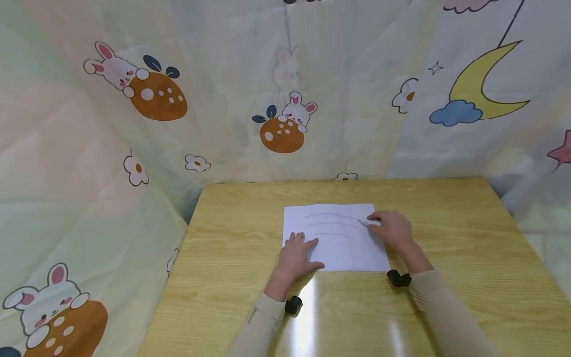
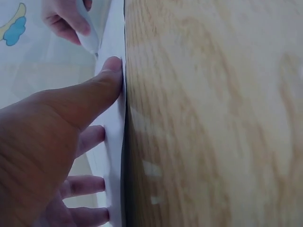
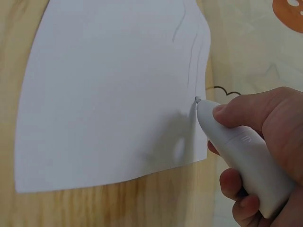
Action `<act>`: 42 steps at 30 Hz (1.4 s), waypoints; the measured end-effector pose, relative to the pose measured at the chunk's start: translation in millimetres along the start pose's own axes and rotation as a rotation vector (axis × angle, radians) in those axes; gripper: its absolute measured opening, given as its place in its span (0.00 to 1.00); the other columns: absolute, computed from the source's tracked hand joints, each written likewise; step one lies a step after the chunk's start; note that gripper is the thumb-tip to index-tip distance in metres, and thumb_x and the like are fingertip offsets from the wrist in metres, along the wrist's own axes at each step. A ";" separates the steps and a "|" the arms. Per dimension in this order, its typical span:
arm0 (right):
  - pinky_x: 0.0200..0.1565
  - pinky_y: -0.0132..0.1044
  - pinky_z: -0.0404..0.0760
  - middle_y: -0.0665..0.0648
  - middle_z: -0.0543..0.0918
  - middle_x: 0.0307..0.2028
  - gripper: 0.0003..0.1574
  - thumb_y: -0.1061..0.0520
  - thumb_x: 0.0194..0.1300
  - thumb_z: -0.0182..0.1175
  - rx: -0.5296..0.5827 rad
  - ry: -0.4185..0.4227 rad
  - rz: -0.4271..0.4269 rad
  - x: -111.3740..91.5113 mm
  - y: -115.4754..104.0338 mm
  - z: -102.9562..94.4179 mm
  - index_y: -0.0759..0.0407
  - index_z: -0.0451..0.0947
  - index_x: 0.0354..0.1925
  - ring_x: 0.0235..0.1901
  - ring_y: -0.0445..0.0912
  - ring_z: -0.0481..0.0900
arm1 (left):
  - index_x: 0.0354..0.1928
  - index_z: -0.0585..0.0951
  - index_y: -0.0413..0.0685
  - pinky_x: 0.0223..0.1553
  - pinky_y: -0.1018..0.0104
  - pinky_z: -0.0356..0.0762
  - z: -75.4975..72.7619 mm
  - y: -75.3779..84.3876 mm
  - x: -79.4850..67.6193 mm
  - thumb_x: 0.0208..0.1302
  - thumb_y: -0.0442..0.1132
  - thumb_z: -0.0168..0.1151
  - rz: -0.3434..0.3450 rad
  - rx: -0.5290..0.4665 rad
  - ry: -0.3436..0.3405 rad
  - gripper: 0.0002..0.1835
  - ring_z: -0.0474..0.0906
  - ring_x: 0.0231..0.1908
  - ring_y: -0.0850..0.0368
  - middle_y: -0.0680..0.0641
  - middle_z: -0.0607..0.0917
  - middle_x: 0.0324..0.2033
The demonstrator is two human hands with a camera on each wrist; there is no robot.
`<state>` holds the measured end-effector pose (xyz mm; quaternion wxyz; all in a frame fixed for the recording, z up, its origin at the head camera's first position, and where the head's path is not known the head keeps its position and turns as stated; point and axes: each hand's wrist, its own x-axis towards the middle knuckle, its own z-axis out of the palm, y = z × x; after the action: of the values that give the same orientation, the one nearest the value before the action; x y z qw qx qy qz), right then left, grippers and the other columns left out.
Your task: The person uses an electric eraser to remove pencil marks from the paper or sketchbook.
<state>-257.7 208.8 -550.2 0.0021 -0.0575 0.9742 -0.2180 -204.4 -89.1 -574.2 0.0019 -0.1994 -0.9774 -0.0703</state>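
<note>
A white sheet of paper [image 1: 343,253] lies on the wooden table, with several thin curved grey lines across its upper part. My left hand [image 1: 296,258] rests on the sheet's left side, fingers spread; in the left wrist view its thumb [image 2: 106,78] lies along the near edge. My right hand [image 1: 394,229] grips a chunky white pen-shaped tool [image 3: 241,158] with a small metal tip. That tip touches the paper near its far right corner, at the end of the farthest line. Whether the lines are drawn or cut, I cannot tell.
The wooden table [image 1: 223,258] extends around the paper on all sides. A hanging cloth printed with rabbits and a moon [image 1: 232,124] stands behind and to the left. Small black devices [image 1: 294,305] sit at both wrists, beside the beige sleeves.
</note>
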 end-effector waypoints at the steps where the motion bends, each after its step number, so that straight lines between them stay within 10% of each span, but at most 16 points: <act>1: 0.22 0.40 0.73 0.63 0.85 0.45 0.16 0.52 0.59 0.67 -0.008 0.001 -0.010 0.8 -1.1 -0.6 0.56 0.86 0.46 0.35 0.54 0.81 | 0.61 0.79 0.64 0.38 0.50 0.78 -0.5 0.2 -0.1 0.46 0.71 0.67 0.000 -0.002 -0.007 0.39 0.70 0.55 0.39 0.40 0.74 0.55; 42: 0.16 0.39 0.67 0.59 0.86 0.34 0.16 0.54 0.58 0.64 -0.031 0.054 0.064 -1.7 -17.2 7.0 0.56 0.86 0.44 0.21 0.48 0.76 | 0.58 0.81 0.63 0.38 0.51 0.77 -3.8 5.4 3.8 0.43 0.70 0.71 -0.037 -0.027 -0.025 0.38 0.71 0.50 0.43 0.41 0.74 0.50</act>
<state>-253.9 190.5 -549.4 -0.0179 -0.0203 0.9785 -0.2043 -205.9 -83.2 -569.6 -0.0141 -0.1819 -0.9799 -0.0811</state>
